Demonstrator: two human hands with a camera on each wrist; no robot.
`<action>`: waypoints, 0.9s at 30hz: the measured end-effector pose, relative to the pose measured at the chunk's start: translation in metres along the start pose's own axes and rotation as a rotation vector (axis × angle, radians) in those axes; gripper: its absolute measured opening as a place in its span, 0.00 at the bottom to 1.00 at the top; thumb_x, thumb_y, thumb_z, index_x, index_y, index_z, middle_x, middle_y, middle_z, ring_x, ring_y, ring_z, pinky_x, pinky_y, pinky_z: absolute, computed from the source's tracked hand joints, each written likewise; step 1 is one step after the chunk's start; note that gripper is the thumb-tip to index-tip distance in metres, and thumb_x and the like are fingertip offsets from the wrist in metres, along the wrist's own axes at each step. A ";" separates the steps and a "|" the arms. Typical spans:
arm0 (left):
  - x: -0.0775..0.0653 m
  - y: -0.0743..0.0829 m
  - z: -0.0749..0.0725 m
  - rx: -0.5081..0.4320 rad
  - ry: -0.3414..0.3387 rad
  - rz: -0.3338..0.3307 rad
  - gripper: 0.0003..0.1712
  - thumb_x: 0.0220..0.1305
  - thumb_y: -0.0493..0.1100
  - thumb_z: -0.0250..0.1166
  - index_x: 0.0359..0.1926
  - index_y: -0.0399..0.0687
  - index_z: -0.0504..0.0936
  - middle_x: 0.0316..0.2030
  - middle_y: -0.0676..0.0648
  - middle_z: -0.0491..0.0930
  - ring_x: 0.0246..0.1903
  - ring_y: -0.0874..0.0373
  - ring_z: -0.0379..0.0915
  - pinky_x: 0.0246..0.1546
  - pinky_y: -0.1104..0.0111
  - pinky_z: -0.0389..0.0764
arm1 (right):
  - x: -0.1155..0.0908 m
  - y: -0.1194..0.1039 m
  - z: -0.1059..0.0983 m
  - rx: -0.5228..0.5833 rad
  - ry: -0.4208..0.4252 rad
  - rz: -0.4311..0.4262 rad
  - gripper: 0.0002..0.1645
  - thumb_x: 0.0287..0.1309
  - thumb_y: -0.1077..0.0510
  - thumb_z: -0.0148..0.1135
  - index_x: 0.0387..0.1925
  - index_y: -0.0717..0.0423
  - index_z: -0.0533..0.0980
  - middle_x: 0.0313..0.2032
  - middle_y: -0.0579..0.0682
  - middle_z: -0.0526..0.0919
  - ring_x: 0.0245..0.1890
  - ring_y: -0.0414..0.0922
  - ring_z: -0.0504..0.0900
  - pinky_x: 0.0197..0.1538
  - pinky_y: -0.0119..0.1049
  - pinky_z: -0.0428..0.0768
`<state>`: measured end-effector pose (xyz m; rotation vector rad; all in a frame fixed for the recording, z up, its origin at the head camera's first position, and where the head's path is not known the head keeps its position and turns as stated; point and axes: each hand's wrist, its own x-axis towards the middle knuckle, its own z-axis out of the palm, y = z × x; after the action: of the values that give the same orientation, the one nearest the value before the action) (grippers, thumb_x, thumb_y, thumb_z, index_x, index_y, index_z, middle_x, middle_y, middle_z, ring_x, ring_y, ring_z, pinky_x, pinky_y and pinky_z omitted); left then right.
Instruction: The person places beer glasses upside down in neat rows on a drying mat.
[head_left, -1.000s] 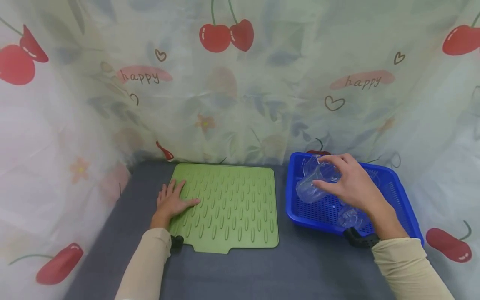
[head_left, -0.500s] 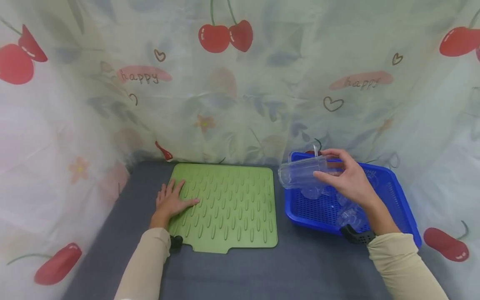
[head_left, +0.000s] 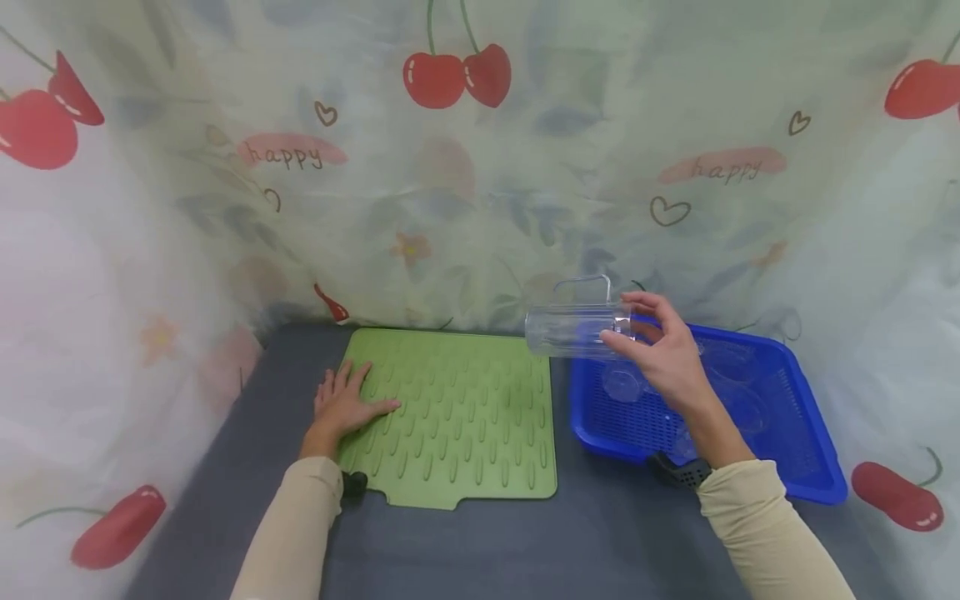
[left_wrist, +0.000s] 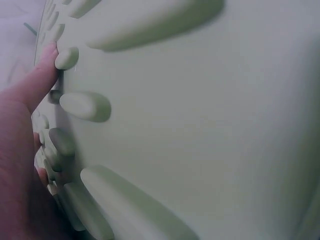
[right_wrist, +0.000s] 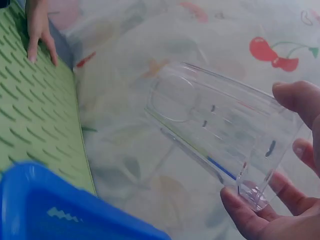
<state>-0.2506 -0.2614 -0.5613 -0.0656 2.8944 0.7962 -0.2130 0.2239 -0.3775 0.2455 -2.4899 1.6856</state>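
A clear mug with a handle point(head_left: 564, 330) lies sideways in the air, its base toward the left and the handle on top. My right hand point(head_left: 666, 357) grips it near the rim, thumb on one side and fingers on the other, as the right wrist view shows of the mug point(right_wrist: 215, 125). It overlaps the left edge of a blue basket point(head_left: 806, 400) in the head view. Spread flat, my left hand point(head_left: 347, 412) rests on the left side of a green ridged mat point(head_left: 457, 417). Ridges of the mat point(left_wrist: 200, 125) fill the left wrist view.
Several more clear vessels, one of them a cup point(head_left: 622, 383), lie inside the basket. The mat and basket stand side by side on a dark grey table point(head_left: 510, 546). A cherry-printed curtain point(head_left: 480, 200) encloses the back and sides.
My right hand has lifted the clear mug out of the basket and carried it left, turning it from tilted to nearly horizontal. The left hand has stayed put on the mat.
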 end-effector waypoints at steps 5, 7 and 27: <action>0.001 0.003 0.001 -0.015 0.006 -0.009 0.65 0.53 0.81 0.64 0.82 0.59 0.48 0.82 0.37 0.35 0.79 0.28 0.22 0.75 0.32 0.31 | 0.005 0.003 0.019 0.123 -0.010 0.001 0.34 0.65 0.53 0.69 0.69 0.45 0.67 0.67 0.50 0.67 0.58 0.37 0.77 0.48 0.25 0.85; 0.001 0.003 0.000 -0.014 0.005 -0.015 0.64 0.55 0.79 0.64 0.83 0.58 0.48 0.82 0.37 0.34 0.79 0.28 0.22 0.75 0.31 0.30 | 0.008 0.004 0.029 0.175 -0.014 0.002 0.34 0.65 0.55 0.70 0.69 0.47 0.67 0.66 0.48 0.68 0.57 0.37 0.78 0.48 0.26 0.85; 0.000 0.006 -0.001 0.014 0.011 -0.026 0.63 0.57 0.76 0.65 0.83 0.56 0.48 0.82 0.36 0.36 0.79 0.28 0.23 0.76 0.31 0.33 | 0.025 0.019 0.114 0.438 0.047 0.055 0.38 0.59 0.67 0.70 0.69 0.58 0.67 0.58 0.46 0.73 0.50 0.40 0.82 0.48 0.28 0.84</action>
<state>-0.2509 -0.2565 -0.5577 -0.1056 2.9029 0.7735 -0.2428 0.1228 -0.4319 0.1748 -2.0843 2.2162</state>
